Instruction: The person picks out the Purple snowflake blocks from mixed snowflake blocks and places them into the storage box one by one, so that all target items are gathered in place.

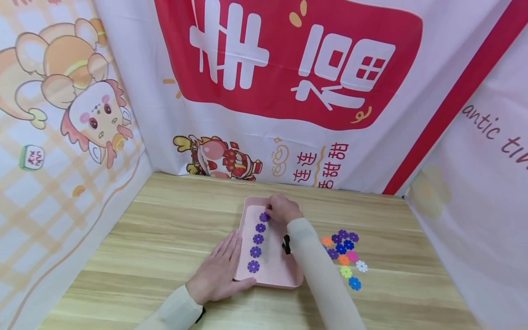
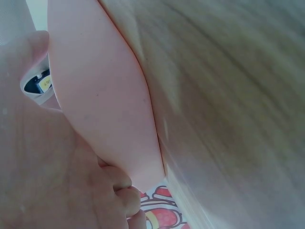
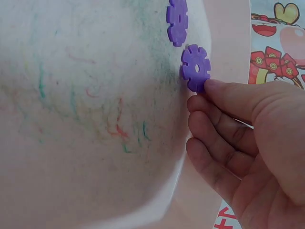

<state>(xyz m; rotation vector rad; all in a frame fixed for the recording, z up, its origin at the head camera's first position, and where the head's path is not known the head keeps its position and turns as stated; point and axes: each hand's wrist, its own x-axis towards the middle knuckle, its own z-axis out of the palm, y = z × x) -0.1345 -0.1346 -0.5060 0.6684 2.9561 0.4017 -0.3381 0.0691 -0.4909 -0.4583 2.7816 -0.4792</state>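
A pink rectangular tray [image 1: 279,271] lies on the table, with a line of purple snowflake discs [image 1: 255,252] along its left side. At the tray's far end, my right hand [image 1: 283,208] pinches a purple snowflake disc [image 3: 196,68] between thumb and index finger. This disc is at the far end of the line, close to its neighbour [image 3: 177,21]. My left hand [image 1: 218,270] touches the tray's near left corner, fingers straight along the outer wall [image 2: 105,90] and thumb across the near rim.
To the right of the tray lies a loose pile of snowflake discs in purple, blue [image 1: 354,283], orange [image 1: 343,260], pink, yellow-green [image 1: 346,272] and white [image 1: 361,266]. Printed cloth [image 1: 247,123] hangs behind the wooden table [image 1: 165,238] and at both sides.
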